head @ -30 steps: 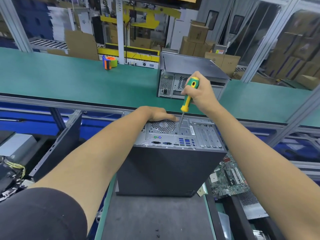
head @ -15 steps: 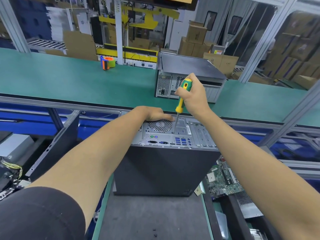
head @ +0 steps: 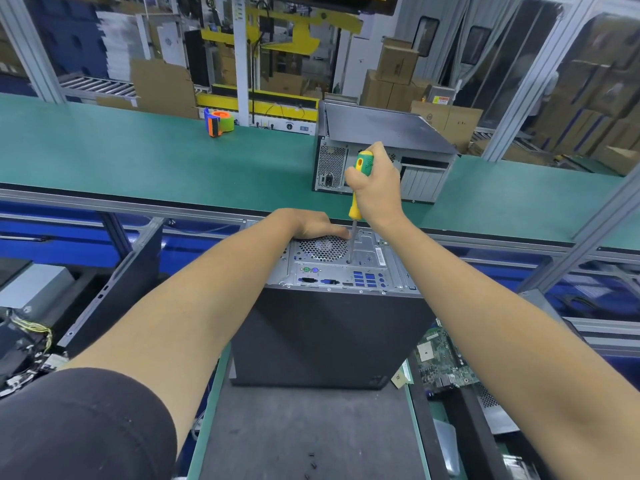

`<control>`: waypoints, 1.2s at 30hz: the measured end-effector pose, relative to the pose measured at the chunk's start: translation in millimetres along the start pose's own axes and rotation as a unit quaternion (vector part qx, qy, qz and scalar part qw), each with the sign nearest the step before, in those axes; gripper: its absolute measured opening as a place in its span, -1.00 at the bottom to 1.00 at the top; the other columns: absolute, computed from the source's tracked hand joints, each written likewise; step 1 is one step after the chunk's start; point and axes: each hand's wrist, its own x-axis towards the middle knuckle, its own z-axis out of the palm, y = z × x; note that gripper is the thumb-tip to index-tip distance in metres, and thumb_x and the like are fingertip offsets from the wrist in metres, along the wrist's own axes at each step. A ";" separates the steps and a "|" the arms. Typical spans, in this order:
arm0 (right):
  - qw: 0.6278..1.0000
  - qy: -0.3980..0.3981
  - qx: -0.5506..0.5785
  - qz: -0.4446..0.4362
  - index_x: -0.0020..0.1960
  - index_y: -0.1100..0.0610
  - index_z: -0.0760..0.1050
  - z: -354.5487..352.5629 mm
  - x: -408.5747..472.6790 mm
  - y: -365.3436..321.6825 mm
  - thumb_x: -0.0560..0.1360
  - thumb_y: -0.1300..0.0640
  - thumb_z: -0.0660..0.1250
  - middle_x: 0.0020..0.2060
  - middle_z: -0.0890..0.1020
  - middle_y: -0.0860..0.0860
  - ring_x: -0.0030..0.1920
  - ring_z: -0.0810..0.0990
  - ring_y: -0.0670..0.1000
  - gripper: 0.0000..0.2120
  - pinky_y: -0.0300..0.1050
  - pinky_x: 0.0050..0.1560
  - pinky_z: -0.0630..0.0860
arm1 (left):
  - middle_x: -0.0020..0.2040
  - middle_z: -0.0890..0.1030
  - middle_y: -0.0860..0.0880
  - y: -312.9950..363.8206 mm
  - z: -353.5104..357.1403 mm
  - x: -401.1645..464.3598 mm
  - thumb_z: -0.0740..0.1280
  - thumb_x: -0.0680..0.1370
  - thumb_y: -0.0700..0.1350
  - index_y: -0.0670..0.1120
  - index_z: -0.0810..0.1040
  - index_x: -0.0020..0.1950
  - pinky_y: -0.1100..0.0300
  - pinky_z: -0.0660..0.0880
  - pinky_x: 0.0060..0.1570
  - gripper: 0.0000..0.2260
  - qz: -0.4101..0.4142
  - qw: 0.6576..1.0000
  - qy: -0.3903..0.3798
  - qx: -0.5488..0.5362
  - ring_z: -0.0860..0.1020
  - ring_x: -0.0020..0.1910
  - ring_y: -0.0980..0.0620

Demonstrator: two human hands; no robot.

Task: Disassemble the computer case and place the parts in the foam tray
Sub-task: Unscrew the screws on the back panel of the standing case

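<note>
The right hand (head: pixel 375 188) has its grip wrapped around the screwdriver (head: pixel 360 185), tip on the computer case (head: pixel 329 327) rear panel; the left hand (head: pixel 311 225) seemingly lies flat along its far edge.

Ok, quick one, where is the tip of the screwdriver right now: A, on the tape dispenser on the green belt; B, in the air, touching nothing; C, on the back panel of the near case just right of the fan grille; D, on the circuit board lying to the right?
C: the right hand grips the screwdriver, and its shaft runs down to the back panel of the near case, just right of the fan grille.
</note>
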 end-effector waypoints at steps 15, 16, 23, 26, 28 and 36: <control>0.987 0.136 -0.054 0.066 -0.06 -0.01 0.31 33.3 -8.3 -12.2 0.38 0.03 0.43 -0.36 0.51 -0.11 -0.33 0.52 -0.07 -0.70 -0.13 -0.37 0.42 | 0.12 0.65 0.00 4.5 -0.4 -8.4 0.10 0.48 0.52 0.00 0.64 0.14 -0.13 0.37 0.41 -0.33 0.004 1.000 -0.011 0.013 0.58 0.13 -0.03; 0.986 0.140 -0.057 0.070 -0.07 -0.02 0.29 35.0 -8.0 -13.0 0.38 0.03 0.43 -0.36 0.50 -0.11 -0.33 0.52 -0.07 -0.69 -0.14 -0.38 0.42 | 0.20 0.64 -0.02 5.3 -0.7 -9.9 0.09 0.42 0.55 -0.01 0.63 0.21 -0.13 0.35 0.43 -0.25 0.007 1.000 -0.012 0.008 0.57 0.19 -0.04; 0.980 0.158 -0.073 0.092 -0.08 -0.05 0.26 36.8 -7.7 -13.0 0.39 0.05 0.44 -0.37 0.49 -0.12 -0.35 0.51 -0.12 -0.67 -0.14 -0.39 0.44 | 0.34 0.59 -0.05 5.9 -0.8 -12.2 0.07 0.28 0.61 -0.03 0.59 0.33 -0.14 0.32 0.46 -0.06 0.004 1.000 -0.014 0.014 0.53 0.28 -0.08; 0.981 0.165 -0.064 0.076 -0.08 -0.03 0.27 35.8 -9.6 -12.9 0.39 0.06 0.43 -0.37 0.49 -0.11 -0.35 0.52 -0.09 -0.69 -0.11 -0.38 0.46 | 0.30 0.61 -0.04 6.2 0.1 -11.7 0.08 0.25 0.62 -0.03 0.60 0.29 -0.13 0.34 0.44 -0.08 0.009 1.000 -0.009 0.011 0.55 0.25 -0.07; 0.982 0.162 -0.066 0.070 -0.08 -0.03 0.27 37.0 -10.5 -14.9 0.39 0.08 0.42 -0.37 0.49 -0.11 -0.35 0.53 -0.06 -0.69 -0.06 -0.37 0.50 | 0.41 0.54 -0.04 7.3 0.8 -12.3 0.09 0.25 0.61 -0.03 0.53 0.41 -0.12 0.29 0.49 -0.02 0.026 1.000 -0.016 -0.002 0.49 0.38 -0.07; 0.987 0.158 0.025 -0.012 0.07 -0.11 0.27 27.3 -22.0 -15.4 0.44 0.16 0.35 -0.30 0.48 -0.23 -0.40 0.46 -0.09 -0.66 -0.02 -0.39 0.47 | 0.29 0.61 -0.04 7.9 -1.1 -13.7 0.10 0.24 0.61 -0.04 0.62 0.27 -0.12 0.32 0.46 -0.08 0.019 1.000 -0.015 0.005 0.54 0.26 -0.07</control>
